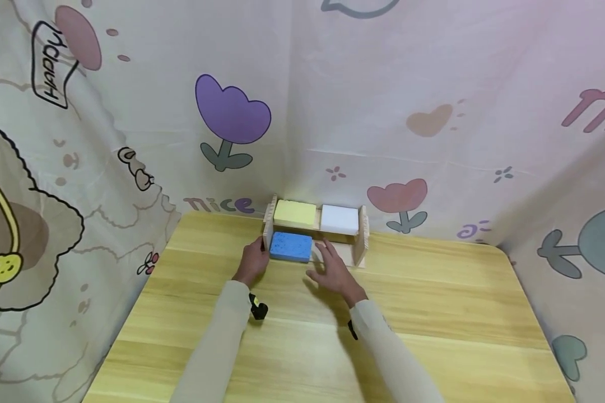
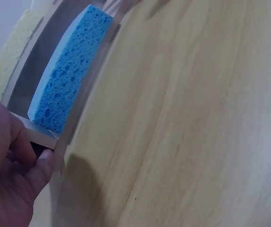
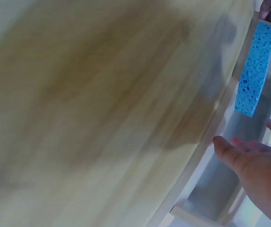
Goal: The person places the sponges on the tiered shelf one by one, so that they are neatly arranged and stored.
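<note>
A small two-tier wooden rack (image 1: 364,238) stands at the back of the table. In its lower left part lies a blue sponge (image 1: 291,246), its pores plain in the left wrist view. On the upper tier sit a yellow sponge (image 1: 294,212) and a white sponge-like block (image 1: 339,218). My left hand (image 1: 254,260) grips the rack's left end panel, thumb and fingers bent at its front corner. Just right of the blue sponge, my right hand (image 1: 334,272) hovers over the lower tier's front with fingers spread and nothing held.
The wood-grain table (image 1: 459,296) extends to both sides of the rack and toward me. Behind it hangs a printed curtain (image 1: 327,112) with tulips and lettering. Black straps (image 1: 258,308) show at the wrists.
</note>
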`<state>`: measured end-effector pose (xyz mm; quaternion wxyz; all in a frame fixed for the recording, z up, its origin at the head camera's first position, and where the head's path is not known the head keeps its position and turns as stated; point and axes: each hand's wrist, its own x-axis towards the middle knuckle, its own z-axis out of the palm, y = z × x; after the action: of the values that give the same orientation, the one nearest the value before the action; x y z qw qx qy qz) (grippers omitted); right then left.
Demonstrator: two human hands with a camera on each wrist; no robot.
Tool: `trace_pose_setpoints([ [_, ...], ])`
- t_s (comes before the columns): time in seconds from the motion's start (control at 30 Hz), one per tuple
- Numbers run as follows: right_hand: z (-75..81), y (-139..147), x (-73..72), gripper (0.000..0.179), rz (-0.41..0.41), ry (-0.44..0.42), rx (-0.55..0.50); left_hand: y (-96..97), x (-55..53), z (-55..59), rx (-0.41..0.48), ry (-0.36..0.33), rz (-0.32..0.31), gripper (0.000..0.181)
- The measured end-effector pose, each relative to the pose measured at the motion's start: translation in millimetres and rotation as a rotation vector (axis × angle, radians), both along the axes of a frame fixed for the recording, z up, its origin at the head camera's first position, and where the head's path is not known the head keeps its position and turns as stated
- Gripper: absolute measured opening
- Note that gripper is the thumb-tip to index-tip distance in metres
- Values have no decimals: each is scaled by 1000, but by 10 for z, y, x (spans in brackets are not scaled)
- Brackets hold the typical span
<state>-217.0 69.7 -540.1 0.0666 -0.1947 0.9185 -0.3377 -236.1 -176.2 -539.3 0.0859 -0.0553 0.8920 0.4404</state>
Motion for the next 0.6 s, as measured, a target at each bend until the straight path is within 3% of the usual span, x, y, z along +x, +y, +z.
trace_pose_setpoints([
  [0.43,157,178,247,81,-79,-3,21,-125,-163,-111,2,-22,-46,58],
  [0.6,176,246,366,80,-101,12,12,-145,-139,-123,18,-49,-41,64],
])
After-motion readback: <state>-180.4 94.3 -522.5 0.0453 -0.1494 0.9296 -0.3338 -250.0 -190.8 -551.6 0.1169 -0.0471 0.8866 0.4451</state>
